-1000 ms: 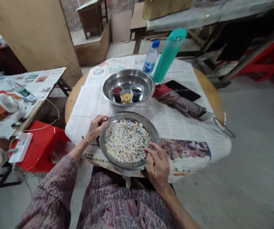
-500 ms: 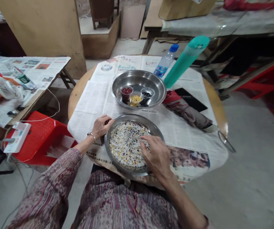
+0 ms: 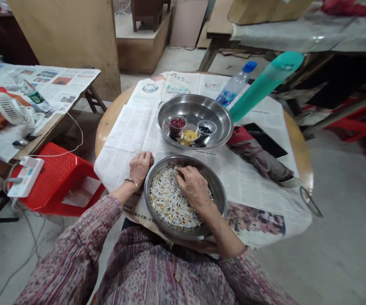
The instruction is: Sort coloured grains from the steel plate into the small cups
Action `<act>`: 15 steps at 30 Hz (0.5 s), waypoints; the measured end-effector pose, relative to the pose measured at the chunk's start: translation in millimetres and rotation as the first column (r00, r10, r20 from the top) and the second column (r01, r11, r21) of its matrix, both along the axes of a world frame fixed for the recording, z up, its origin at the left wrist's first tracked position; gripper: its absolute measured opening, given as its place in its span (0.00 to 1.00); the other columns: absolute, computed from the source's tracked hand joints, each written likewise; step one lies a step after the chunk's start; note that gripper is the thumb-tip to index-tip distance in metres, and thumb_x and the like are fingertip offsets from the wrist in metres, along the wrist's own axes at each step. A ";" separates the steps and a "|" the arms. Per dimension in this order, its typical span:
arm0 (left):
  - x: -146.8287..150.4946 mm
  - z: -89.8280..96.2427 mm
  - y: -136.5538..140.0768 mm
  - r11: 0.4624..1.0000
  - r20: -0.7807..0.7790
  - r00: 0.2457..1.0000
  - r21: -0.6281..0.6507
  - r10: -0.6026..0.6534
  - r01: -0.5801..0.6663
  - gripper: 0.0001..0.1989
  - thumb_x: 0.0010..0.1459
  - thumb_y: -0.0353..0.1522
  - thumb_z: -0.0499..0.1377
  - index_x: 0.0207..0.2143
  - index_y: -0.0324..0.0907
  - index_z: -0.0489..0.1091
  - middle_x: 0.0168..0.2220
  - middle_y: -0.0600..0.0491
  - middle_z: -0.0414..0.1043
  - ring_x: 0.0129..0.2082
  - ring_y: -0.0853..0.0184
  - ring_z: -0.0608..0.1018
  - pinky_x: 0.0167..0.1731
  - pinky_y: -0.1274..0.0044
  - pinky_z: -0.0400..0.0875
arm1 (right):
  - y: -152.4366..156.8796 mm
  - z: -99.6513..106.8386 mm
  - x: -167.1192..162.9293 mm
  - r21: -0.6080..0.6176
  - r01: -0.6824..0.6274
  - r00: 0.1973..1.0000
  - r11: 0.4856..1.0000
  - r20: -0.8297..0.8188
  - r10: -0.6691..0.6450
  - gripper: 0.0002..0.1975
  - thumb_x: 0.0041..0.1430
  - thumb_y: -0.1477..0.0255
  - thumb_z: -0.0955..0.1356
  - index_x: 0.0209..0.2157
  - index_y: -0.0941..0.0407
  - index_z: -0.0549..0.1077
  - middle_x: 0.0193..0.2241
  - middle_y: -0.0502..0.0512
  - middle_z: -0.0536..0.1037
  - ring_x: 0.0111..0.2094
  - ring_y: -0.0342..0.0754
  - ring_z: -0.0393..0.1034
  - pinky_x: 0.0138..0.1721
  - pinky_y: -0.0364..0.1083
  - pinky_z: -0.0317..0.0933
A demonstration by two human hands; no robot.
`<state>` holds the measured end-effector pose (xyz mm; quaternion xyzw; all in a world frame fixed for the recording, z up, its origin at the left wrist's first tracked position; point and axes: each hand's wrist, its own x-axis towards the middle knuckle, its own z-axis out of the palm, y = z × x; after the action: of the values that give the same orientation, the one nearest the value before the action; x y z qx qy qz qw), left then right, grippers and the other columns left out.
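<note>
I see a round wooden table (image 3: pixel 299 140) spread with newspaper (image 3: pixel 132 131), standing on a grey concrete floor (image 3: pixel 338 237). My right hand (image 3: pixel 193 185) lies in the mixed white, yellow and dark grains (image 3: pixel 166 203) of the near round steel tray (image 3: pixel 218 195), fingers loosely curled; whether they pinch anything I cannot tell. My left hand (image 3: pixel 141 166) rests closed against its rim. A red plastic stool (image 3: pixel 58 178) stands to the left.

A round steel plate (image 3: pixel 218 191) lies flat at the near edge of the newspaper-covered worktop, filled with a spread of mixed grains (image 3: pixel 166 203), mostly white with yellow, dark and red specks, its far right part hidden under the right hand (image 3: pixel 193 185) resting in the grains.
</note>
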<state>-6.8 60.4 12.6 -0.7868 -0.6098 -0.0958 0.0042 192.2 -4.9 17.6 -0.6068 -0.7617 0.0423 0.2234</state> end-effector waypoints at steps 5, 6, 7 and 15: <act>-0.6 0.0 0.3 1.000 0.007 1.000 -0.022 -0.002 0.002 0.09 0.69 0.33 0.50 0.45 0.44 0.68 0.42 0.48 0.73 0.44 0.61 0.73 0.39 0.72 0.65 | 1.3 1.5 -0.3 -0.009 -0.010 1.000 1.000 -0.010 0.010 0.10 0.64 0.74 0.63 0.39 0.57 0.76 0.36 0.58 0.78 0.41 0.52 0.69 0.42 0.49 0.61; -0.5 0.1 0.5 1.000 0.007 1.000 -0.020 0.000 0.000 0.09 0.69 0.33 0.50 0.45 0.44 0.68 0.42 0.48 0.73 0.44 0.61 0.73 0.39 0.72 0.65 | 1.4 2.0 -0.3 -0.009 -0.013 1.000 1.000 -0.016 0.013 0.10 0.64 0.74 0.63 0.38 0.57 0.76 0.36 0.58 0.79 0.40 0.52 0.69 0.42 0.48 0.61; -0.3 0.1 0.6 1.000 0.007 1.000 -0.020 0.001 0.000 0.09 0.69 0.33 0.50 0.45 0.44 0.68 0.42 0.48 0.73 0.44 0.61 0.73 0.39 0.73 0.65 | 1.4 2.6 -0.4 -0.011 -0.014 1.000 1.000 -0.020 0.014 0.10 0.64 0.74 0.63 0.38 0.56 0.76 0.36 0.58 0.79 0.40 0.52 0.69 0.42 0.48 0.60; 0.8 -0.5 1.3 1.000 -0.003 1.000 -0.013 0.000 0.000 0.10 0.69 0.34 0.49 0.45 0.43 0.69 0.42 0.47 0.73 0.43 0.60 0.73 0.37 0.72 0.64 | -0.8 11.4 0.3 -0.055 0.026 0.985 0.998 -0.168 -0.035 0.10 0.62 0.73 0.63 0.34 0.57 0.77 0.33 0.58 0.79 0.39 0.52 0.71 0.44 0.50 0.61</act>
<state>-6.0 61.7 12.1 -0.7869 -0.6104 -0.0905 -0.0002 192.5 -5.6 29.0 -0.6182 -0.7293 0.1102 0.2716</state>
